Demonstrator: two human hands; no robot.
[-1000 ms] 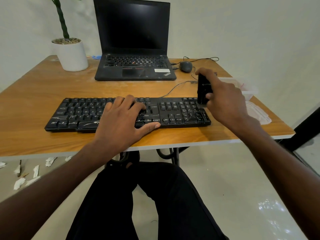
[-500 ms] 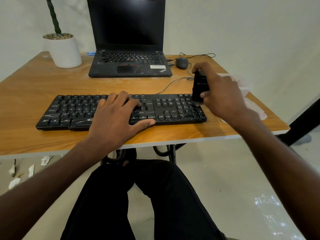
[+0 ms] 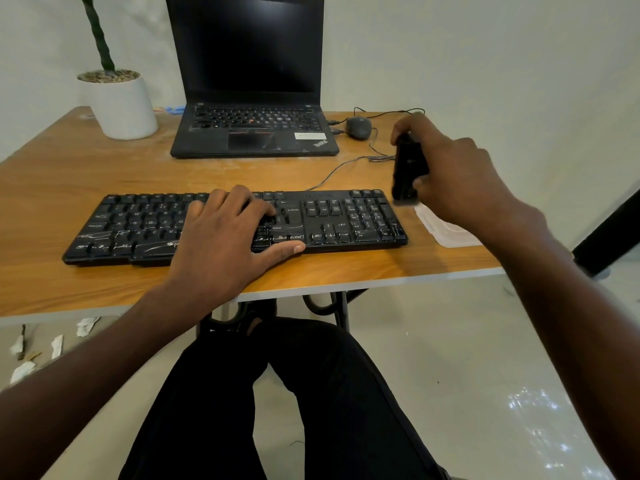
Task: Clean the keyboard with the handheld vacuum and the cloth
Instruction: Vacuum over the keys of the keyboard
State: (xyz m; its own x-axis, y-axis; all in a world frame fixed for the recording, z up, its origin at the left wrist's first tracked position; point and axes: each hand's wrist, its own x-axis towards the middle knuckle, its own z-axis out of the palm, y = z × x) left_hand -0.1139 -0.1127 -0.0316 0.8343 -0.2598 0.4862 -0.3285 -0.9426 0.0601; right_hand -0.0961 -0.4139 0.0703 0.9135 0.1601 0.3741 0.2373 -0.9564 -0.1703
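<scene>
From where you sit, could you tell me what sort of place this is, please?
Probably an office or home desk: a wooden table bearing a laptop, a separate keyboard, a wired mouse and a potted plant.

One head-worn view looks forward and down from close above the rectangular wooden desk (image 3: pixel 86 174), facing the wall beyond its far edge

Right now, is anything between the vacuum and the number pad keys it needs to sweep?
Nothing visible. The handheld vacuum, gripped by the right hand, hangs upright just off the right end of the keyboard, with bare keys beside it. The left hand rests further left, covering the middle keys.
</scene>
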